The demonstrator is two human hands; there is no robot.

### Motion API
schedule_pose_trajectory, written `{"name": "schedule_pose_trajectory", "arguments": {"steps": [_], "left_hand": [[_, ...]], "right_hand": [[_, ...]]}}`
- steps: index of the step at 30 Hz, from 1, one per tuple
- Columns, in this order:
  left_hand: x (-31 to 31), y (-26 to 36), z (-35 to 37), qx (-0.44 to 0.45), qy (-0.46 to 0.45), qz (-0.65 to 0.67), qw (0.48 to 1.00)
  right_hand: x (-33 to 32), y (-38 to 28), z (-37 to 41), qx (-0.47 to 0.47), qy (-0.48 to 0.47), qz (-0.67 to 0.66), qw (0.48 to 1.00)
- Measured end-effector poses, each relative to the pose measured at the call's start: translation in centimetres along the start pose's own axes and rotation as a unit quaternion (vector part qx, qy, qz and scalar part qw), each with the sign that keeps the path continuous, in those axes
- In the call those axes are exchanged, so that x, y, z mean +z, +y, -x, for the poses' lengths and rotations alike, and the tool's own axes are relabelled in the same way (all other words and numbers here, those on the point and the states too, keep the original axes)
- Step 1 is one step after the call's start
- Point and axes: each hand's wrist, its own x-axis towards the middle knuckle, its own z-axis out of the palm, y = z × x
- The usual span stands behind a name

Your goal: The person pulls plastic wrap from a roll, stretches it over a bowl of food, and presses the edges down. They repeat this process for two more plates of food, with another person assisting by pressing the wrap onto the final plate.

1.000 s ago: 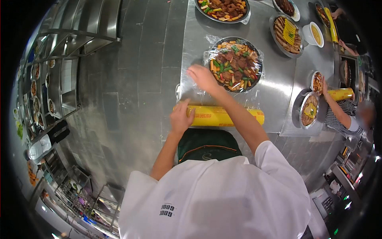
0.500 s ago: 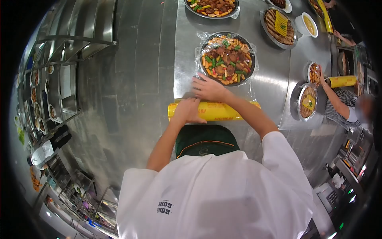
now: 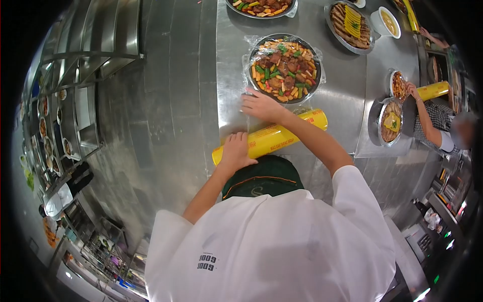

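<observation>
A steel worktop (image 3: 344, 98) fronts the person; grey floor (image 3: 171, 110) to the left, racks (image 3: 95, 58) beyond. A yellow roll (image 3: 274, 139) lies slantwise at the near edge; wrapped dish (image 3: 285, 69) just past it, oval dish (image 3: 350, 29) farther. Left hand (image 3: 235, 151): grip clamped around the roll's left part. Right hand (image 3: 262, 107): forearm across the roll, fingers extended near the dish; cannot tell whether its grip is closed.

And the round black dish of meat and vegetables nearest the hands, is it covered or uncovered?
Covered: clear plastic film lies over the round black dish, its crumpled edges showing beyond the rim.
</observation>
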Motion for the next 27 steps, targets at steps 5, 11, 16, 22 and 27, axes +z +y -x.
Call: {"name": "schedule_pose_trajectory", "arguments": {"steps": [5,11,16,22,27], "left_hand": [[3.7,-0.2,-2.5,-0.204,0.021,0.175,0.963],[2.4,0.2,-2.3,-0.273,0.05,0.261,0.925],[3.2,0.1,-1.1,-0.148,0.15,0.223,0.952],[3.5,0.8,0.4,0.004,0.212,0.163,0.964],[4.1,2.5,1.7,0.011,0.23,0.155,0.961]], "right_hand": [[-3.8,-0.3,-1.0,0.02,-0.077,-0.275,0.958],[-2.5,-0.9,-1.8,-0.014,-0.076,-0.25,0.965],[-1.0,-0.6,-2.9,-0.06,-0.065,-0.201,0.976],[2.4,2.8,-2.2,-0.028,-0.09,-0.094,0.991],[-0.7,3.3,-3.7,-0.042,-0.101,-0.028,0.994]]}}
